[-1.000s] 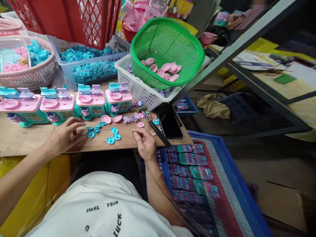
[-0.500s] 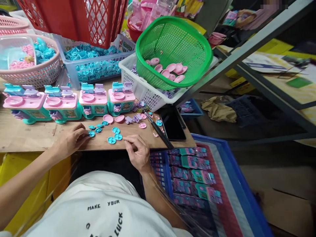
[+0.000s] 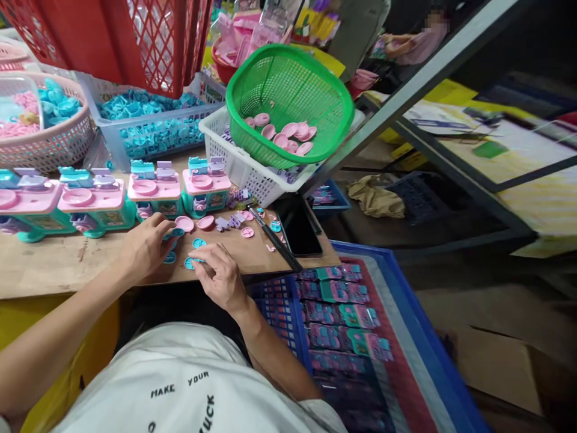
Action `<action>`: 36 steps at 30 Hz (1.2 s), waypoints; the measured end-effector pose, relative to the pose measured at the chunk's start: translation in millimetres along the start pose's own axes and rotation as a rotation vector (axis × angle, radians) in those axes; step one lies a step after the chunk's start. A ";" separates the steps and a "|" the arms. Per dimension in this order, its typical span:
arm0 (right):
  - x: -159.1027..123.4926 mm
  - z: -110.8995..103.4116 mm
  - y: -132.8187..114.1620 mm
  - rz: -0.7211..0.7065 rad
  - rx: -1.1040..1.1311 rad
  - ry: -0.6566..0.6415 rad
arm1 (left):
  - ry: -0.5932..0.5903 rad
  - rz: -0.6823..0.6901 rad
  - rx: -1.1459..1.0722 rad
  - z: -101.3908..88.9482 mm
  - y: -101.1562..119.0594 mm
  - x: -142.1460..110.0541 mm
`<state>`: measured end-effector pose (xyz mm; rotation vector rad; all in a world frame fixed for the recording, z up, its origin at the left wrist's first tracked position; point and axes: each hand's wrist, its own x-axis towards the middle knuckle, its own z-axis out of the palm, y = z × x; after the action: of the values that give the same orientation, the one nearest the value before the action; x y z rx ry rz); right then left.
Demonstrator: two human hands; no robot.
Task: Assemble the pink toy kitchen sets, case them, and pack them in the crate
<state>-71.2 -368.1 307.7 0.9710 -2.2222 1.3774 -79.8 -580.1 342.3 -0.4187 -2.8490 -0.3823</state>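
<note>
My left hand (image 3: pixel 146 243) reaches over the front of the wooden table, its fingers closed at the edge of a small blue oval disc (image 3: pixel 178 231). Another blue disc (image 3: pixel 169 258) lies just below those fingertips. To the right, my right hand (image 3: pixel 222 275) has its thumb and fingers drawn together above a blue disc (image 3: pixel 190 263); what they hold, if anything, is hidden. One more blue disc (image 3: pixel 199 243) lies beyond its fingertips. Two pink oval basins (image 3: pixel 184 224) sit behind the discs. A row of several pink-and-teal toy kitchen units (image 3: pixel 155 193) stands at the back.
Purple parts (image 3: pixel 229 222), a black-handled tool (image 3: pixel 282 246) and a phone (image 3: pixel 297 225) lie at the table's right end. Behind stand a green basket (image 3: pixel 288 54) with pink pieces, a red basket (image 3: pixel 90 42) and a blue-parts bin (image 3: pixel 157 129). A blue crate (image 3: pixel 406 313) holds packaged toys below.
The view has shifted, so the table things sit further left. My left hand has moved right, over the blue discs. My right hand has come left, its fingertips now over the disc group.
</note>
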 end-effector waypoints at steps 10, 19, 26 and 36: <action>26.3 -8.1 18.9 0.182 0.053 0.050 | -0.027 0.033 0.045 13.3 -9.3 23.1; 86.2 -34.0 51.7 0.257 0.279 0.005 | 0.224 0.343 0.096 -11.4 31.8 85.6; 136.4 -50.9 101.8 0.037 -0.128 0.050 | 0.211 0.396 0.128 -23.7 21.9 148.5; 140.6 -43.2 123.4 -0.006 -0.082 0.052 | 0.194 0.266 0.023 -16.3 5.0 164.1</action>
<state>-260.0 -345.6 334.1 0.9024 -2.2170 1.2830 -228.0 -539.4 402.6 -0.7045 -2.5642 -0.3188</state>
